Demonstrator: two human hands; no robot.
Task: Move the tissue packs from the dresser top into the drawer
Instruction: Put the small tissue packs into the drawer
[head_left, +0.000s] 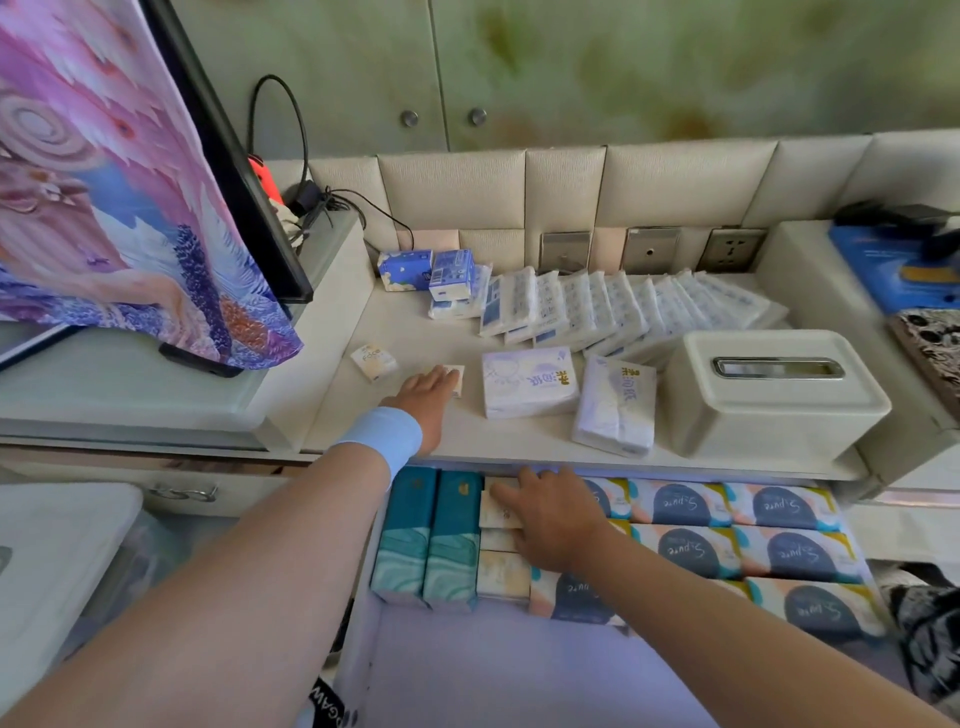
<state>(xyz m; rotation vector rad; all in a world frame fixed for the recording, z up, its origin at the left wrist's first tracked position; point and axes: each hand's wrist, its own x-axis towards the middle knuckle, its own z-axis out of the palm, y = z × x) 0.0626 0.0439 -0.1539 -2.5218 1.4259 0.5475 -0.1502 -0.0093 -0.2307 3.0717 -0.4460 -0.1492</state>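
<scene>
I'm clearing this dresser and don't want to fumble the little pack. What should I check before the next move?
1. Drawer open: ok. The drawer is pulled out, with bare floor at its front.
2. Left hand on a pack: ok. The left hand lies over the small cream pack on the dresser top.
3. Firm grip: cannot tell. The hand looks flat and no curl shows.
4. Right hand clear of the landing spot: not ok. The right hand rests on the cream packs in the drawer.
5. Way to the drawer free: ok. Nothing lies between the pack and the dresser edge.
</scene>
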